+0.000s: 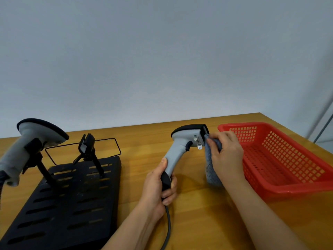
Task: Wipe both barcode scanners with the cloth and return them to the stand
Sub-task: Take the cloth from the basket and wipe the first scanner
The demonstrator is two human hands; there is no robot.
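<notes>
My left hand [158, 188] grips the handle of a grey and black barcode scanner [185, 141], held upright above the wooden table with its head pointing right. My right hand [225, 154] holds a blue-grey cloth [212, 163] pressed against the scanner's front window; the rest of the cloth hangs down below the hand. A second grey scanner [27, 147] sits in the left cradle of the black stand [72, 204]. The stand's right cradle [87, 144] holds nothing.
A red plastic basket [281, 159] stands right of my right hand, near the table's right edge. The held scanner's black cable [168, 224] runs down toward me. A plain grey wall rises behind the table's far edge.
</notes>
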